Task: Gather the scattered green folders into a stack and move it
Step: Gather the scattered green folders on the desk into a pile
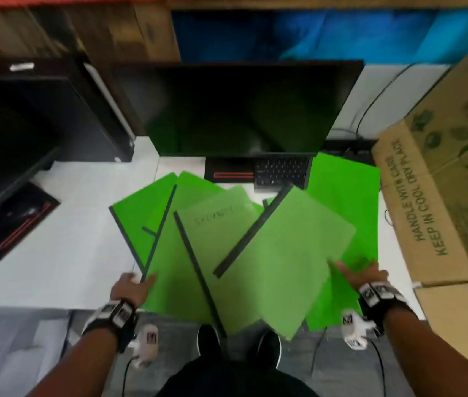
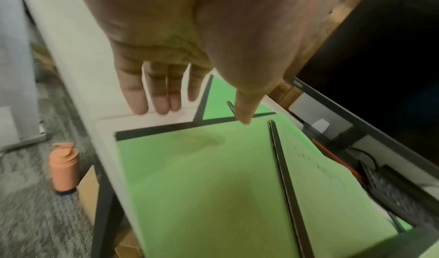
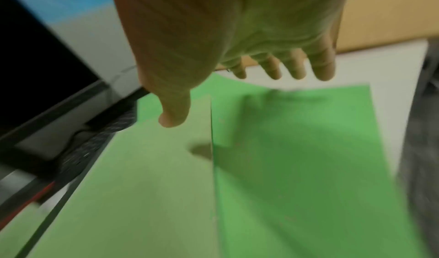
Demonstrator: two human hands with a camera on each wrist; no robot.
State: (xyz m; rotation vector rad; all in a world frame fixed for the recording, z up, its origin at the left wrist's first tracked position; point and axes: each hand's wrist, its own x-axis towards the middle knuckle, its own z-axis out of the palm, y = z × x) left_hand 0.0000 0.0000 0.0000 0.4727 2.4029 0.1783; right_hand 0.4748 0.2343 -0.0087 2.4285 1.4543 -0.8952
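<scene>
Several green folders with black spines lie fanned and overlapping on the white desk (image 1: 55, 267). The pale top one (image 1: 284, 253) is tilted. One with handwriting (image 1: 221, 222) lies under it, and a bright one (image 1: 344, 190) is at the right. Their near ends hang over the desk's front edge. My left hand (image 1: 135, 283) is open at the fan's left corner, its thumb over a pale folder (image 2: 202, 177) and its fingers (image 2: 161, 100) over bare desk. My right hand (image 1: 361, 275) is open with spread fingers (image 3: 294, 68) above the bright folder (image 3: 297, 158). Shadows show both hands slightly above the folders.
A dark monitor (image 1: 241, 110) and a keyboard (image 1: 281, 170) stand just behind the folders. A large cardboard box (image 1: 441, 196) walls the right side. A second monitor (image 1: 3, 144) and a black pad (image 1: 18, 222) are at the left. An orange bottle (image 2: 64, 168) stands on the floor.
</scene>
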